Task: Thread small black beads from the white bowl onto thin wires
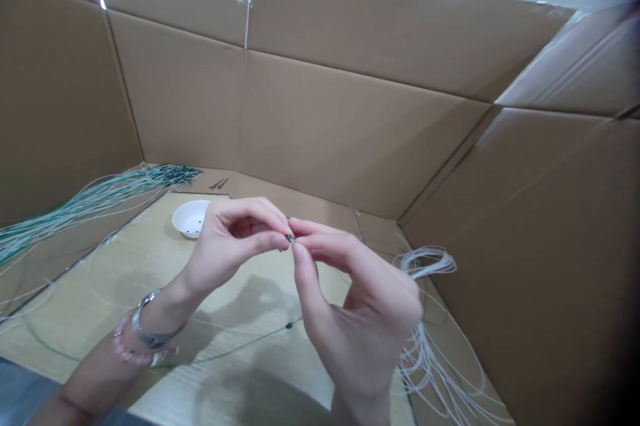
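Fingers (280,234) of both hands met, pinched narrow on a small green bead (291,239) held above the surface (165,259). Left hand (227,243), bracelets at wrist; right hand (360,299). Thin line (240,345) with dark bead trailed below. Step, as judged: threading bead. Next calls for a steady pinch. White dish (189,217) behind; loose white lines (425,346) right; green-white bundle (100,196) left; cardboard walls (350,133) around.

bead (291,238): green | bowl (191,218): white | strings (425,346): white (left bundle (90,203) green-flecked) | walls (350,126): brown
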Demonstrator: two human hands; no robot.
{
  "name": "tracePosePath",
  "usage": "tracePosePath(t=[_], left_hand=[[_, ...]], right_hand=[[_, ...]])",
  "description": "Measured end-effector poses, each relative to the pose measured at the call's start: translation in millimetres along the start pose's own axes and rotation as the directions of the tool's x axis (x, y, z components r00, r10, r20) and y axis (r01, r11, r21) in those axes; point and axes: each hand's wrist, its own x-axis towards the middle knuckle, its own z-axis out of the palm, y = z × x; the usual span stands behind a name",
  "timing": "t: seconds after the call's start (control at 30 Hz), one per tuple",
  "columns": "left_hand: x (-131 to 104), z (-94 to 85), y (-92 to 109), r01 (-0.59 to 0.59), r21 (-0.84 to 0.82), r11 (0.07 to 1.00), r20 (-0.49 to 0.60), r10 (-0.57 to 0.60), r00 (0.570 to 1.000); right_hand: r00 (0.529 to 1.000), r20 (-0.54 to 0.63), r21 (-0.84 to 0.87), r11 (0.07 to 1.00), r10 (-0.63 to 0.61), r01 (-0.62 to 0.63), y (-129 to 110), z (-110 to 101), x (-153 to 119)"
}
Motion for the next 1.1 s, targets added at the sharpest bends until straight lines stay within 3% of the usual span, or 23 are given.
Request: tracePosePath(t=[0.3, 0.5, 0.63, 0.8, 0.97, 1.1], left_hand=[[-1.0, 1.7, 1.9, -0.007, 0.053, 0.999, -0.008, 0.007, 1.000], [1.1, -6.7, 8.9, -0.148, 0.341, 0.928, 0.118, 0.114, 0.986], [2.0, -11.9, 15.0, -0.244, 0.482, 0.841, 0.220, 0.154, 0.963], [0.8, -10.2, 16.4, -0.340, 0.584, 0.737, 0.255, 0.231, 0.939], [-0.5, -6.8, 10.2, -0.417, 0.722, 0.553, 0.256, 0.347, 0.902], [1.6, -7.6, 8.7, -0.375, 0.737, 0.562, 0.249, 0.291, 0.924]], right_hand=[[1.000, 0.009, -0.027, 1.000, 0.001, 0.000, -0.9, -0.2, 1.0], [0.993, 0.104, -0.223, 0.971, -0.062, 0.084, -0.5, -6.9, 1.9], [0.986, 0.154, -0.237, 0.967, -0.058, 0.094, 3.3, -11.1, 2.7], [0.989, 0.148, -0.109, 0.994, -0.014, 0.030, 8.3, -12.6, 4.2], [0.973, 0.209, -0.026, 0.995, 0.100, -0.096, 14.6, -10.8, 7.5], [0.950, 0.266, 0.013, 0.985, 0.164, -0.174, 22.7, -8.7, 10.6]])
